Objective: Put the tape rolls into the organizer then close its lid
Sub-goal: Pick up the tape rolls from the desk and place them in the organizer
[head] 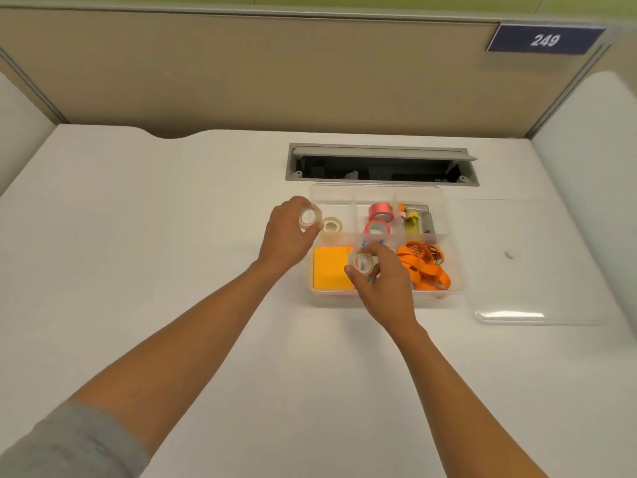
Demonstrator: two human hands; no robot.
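Clear plastic forms the organizer (444, 215), a shallow rectangular box with dividers, sitting on a white surface (172, 236) just in front of a grey cable slot (381, 165). Its transparent lid (537, 263) lies flat on the surface, off the box and just to its right.

Both bare forearms reach forward from the bottom of the view; a grey sleeve (69, 446) covers the left upper arm. The left hand (287, 238) is closed around a clear tape roll (309, 217), pinched between thumb and fingers at the organizer's back left corner. The right hand (382, 277) grips a second clear tape roll (361, 262) in the same way, held over the front middle of the box. Whether either roll touches the organizer cannot be told.

Inside the back left compartment lies a pale tape roll (331, 224), just beside the left hand's roll. In the back middle compartment two pink tape rolls (379, 219) rest one in front of the other. The back right compartment holds a yellow item and a grey one (418, 220), too blurred to identify. At the front left sits a stack of orange-yellow sticky notes (331, 270), partly hidden by the right hand. At the front right lies a coiled orange lanyard (427, 267) with metal clips.

A beige partition (241, 81) stands behind the surface, carrying a dark blue sign (544, 39) reading 249 at the upper right.
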